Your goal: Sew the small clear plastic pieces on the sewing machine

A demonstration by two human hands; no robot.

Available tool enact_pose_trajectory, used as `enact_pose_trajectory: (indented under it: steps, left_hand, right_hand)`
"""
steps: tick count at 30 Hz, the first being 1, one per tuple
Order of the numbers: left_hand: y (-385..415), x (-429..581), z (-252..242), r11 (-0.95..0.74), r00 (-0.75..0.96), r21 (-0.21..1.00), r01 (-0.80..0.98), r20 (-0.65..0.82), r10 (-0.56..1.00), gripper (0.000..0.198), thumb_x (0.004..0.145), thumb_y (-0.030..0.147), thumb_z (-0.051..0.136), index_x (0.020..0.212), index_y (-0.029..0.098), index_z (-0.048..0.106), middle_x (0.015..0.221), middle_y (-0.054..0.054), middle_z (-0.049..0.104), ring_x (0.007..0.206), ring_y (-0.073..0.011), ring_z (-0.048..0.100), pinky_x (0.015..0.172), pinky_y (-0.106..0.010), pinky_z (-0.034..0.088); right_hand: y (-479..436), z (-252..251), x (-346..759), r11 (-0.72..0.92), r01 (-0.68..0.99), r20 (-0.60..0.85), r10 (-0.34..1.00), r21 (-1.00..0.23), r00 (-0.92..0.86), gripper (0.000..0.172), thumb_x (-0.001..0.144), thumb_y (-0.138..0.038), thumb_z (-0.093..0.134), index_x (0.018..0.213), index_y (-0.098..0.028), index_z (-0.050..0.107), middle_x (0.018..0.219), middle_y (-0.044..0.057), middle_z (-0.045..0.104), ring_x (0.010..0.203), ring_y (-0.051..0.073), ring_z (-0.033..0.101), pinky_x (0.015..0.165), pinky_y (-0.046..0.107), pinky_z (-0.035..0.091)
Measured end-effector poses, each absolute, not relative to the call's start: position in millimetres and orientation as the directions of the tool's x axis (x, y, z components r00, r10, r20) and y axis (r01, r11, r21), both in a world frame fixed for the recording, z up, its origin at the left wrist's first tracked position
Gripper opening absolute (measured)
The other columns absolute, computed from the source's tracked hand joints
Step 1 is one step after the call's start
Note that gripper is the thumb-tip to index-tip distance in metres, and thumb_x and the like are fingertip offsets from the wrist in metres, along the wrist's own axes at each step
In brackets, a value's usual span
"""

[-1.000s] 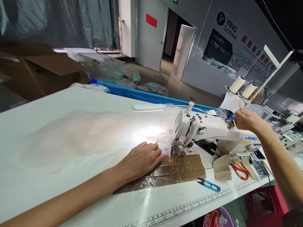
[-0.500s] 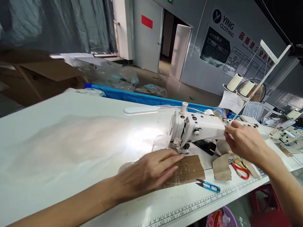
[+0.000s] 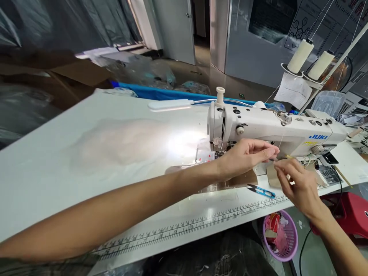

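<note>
My left hand (image 3: 248, 157) is in front of the sewing machine (image 3: 258, 122), thumb and fingertips pinched together. A thin pale thread (image 3: 281, 142) runs up from these fingertips toward the machine arm. Close beside it, my right hand (image 3: 300, 184) has its fingers curled in a pinch; what lies in them is too small to make out. Below the hands, thread snips (image 3: 261, 191) with blue handles lie on the white table (image 3: 178, 211). A brown plate (image 3: 244, 179) by the needle area is partly hidden by my left forearm.
Two cream thread cones (image 3: 300, 56) stand on a rack behind the machine. A white lamp (image 3: 171, 104) on a bendable neck is at the back. Below the table edge are a purple basket (image 3: 293, 245) of scraps and a red stool (image 3: 355, 214).
My left hand has left the brown plate and moved right, close to my right hand. My right hand has come down from the machine's top to its front. The view has tilted down.
</note>
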State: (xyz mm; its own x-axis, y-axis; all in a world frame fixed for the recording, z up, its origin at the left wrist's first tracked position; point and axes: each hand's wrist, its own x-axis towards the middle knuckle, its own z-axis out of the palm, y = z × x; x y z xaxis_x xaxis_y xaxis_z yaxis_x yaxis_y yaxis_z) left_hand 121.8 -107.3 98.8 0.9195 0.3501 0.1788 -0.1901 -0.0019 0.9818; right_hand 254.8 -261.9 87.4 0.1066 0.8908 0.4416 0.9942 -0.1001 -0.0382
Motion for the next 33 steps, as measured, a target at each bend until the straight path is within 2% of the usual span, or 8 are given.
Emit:
enact_pose_trajectory:
  steps: [8, 12, 16, 18, 21, 24, 28, 33]
  left_hand:
    - [-116, 137, 89, -0.212, 0.847, 0.974, 0.083, 0.043, 0.530, 0.027, 0.086, 0.022, 0.063, 0.110, 0.012, 0.057, 0.098, -0.007, 0.068, 0.090, -0.0170, 0.064, 0.083, -0.031, 0.051]
    - [-109, 139, 75, -0.316, 0.834, 0.940, 0.125, 0.073, 0.547, 0.043, 0.089, 0.032, 0.057, 0.127, 0.012, 0.054, 0.075, 0.001, 0.060, 0.072, -0.0145, 0.059, 0.068, -0.027, 0.046]
    - [-106, 153, 65, -0.272, 0.833, 0.957, 0.096, 0.073, 0.549, 0.058, 0.085, 0.041, 0.062, 0.135, 0.012, 0.052, 0.069, 0.004, 0.056, 0.068, -0.0137, 0.055, 0.065, -0.025, 0.042]
    - [-107, 165, 60, -0.167, 0.816, 0.982, 0.089, 0.024, 0.578, 0.065, 0.083, 0.045, 0.067, 0.136, 0.012, 0.052, 0.068, 0.005, 0.055, 0.066, -0.0133, 0.054, 0.064, -0.025, 0.040]
    - [-109, 184, 53, 0.050, 0.818, 0.998, 0.027, -0.051, 0.573, 0.069, 0.078, 0.046, 0.075, 0.136, 0.014, 0.053, 0.069, 0.004, 0.056, 0.065, -0.0115, 0.052, 0.062, -0.023, 0.039]
    - [-112, 203, 50, 0.258, 0.829, 0.966, -0.023, -0.126, 0.545, 0.066, 0.073, 0.040, 0.083, 0.130, 0.018, 0.058, 0.075, 0.003, 0.059, 0.062, -0.0078, 0.051, 0.059, -0.020, 0.038]
    - [-118, 218, 50, 0.400, 0.834, 0.914, -0.066, -0.170, 0.525, 0.050, 0.065, 0.038, 0.089, 0.105, 0.014, 0.072, 0.076, 0.001, 0.060, 0.055, -0.0039, 0.045, 0.055, -0.020, 0.035]
    - [-129, 202, 49, 0.227, 0.849, 0.964, -0.141, 0.000, 0.528, 0.032, 0.068, 0.043, 0.085, 0.075, 0.012, 0.076, 0.066, -0.001, 0.060, 0.063, -0.0095, 0.050, 0.062, -0.023, 0.040]
  right_hand:
    - [-275, 23, 248, 0.094, 0.994, 0.414, 0.908, -0.061, -0.061, 0.022, 0.097, -0.025, 0.048, 0.107, -0.018, 0.066, 0.090, 0.007, 0.068, 0.075, 0.017, 0.066, 0.062, 0.026, 0.049]
    - [-272, -9, 248, 0.091, 0.995, 0.433, 0.896, 0.042, -0.100, 0.021, 0.095, -0.023, 0.052, 0.110, -0.015, 0.065, 0.089, 0.008, 0.067, 0.077, 0.020, 0.062, 0.064, 0.030, 0.050]
    - [-265, -23, 253, 0.102, 0.988, 0.543, 0.826, 0.114, -0.148, 0.020, 0.095, -0.012, 0.044, 0.091, -0.017, 0.062, 0.072, 0.003, 0.061, 0.064, 0.016, 0.057, 0.057, 0.028, 0.043]
    - [-263, -14, 262, 0.103, 0.995, 0.618, 0.781, 0.014, -0.089, 0.023, 0.097, -0.016, 0.040, 0.081, -0.020, 0.056, 0.069, 0.002, 0.059, 0.060, 0.014, 0.056, 0.055, 0.026, 0.043]
    - [-263, 18, 282, 0.069, 0.949, 0.710, 0.681, -0.307, 0.180, 0.027, 0.101, -0.032, 0.037, 0.080, -0.022, 0.050, 0.061, -0.002, 0.057, 0.050, 0.012, 0.054, 0.048, 0.023, 0.043]
    - [-257, 65, 304, 0.007, 0.799, 0.622, 0.632, -0.601, 0.463, 0.034, 0.099, -0.053, 0.038, 0.087, -0.023, 0.048, 0.051, -0.006, 0.053, 0.037, 0.011, 0.044, 0.041, 0.024, 0.037]
    - [-236, 122, 325, -0.137, 0.806, 0.610, 0.584, -0.576, 0.536, 0.059, 0.085, -0.079, 0.037, 0.080, -0.023, 0.051, 0.061, 0.002, 0.062, 0.049, 0.014, 0.050, 0.050, 0.028, 0.039]
    - [-212, 150, 335, -0.379, 0.800, 0.382, 0.729, -0.466, 0.568, 0.079, 0.079, -0.088, 0.018, 0.057, -0.023, 0.057, 0.050, 0.006, 0.056, 0.051, 0.020, 0.052, 0.053, 0.033, 0.036]
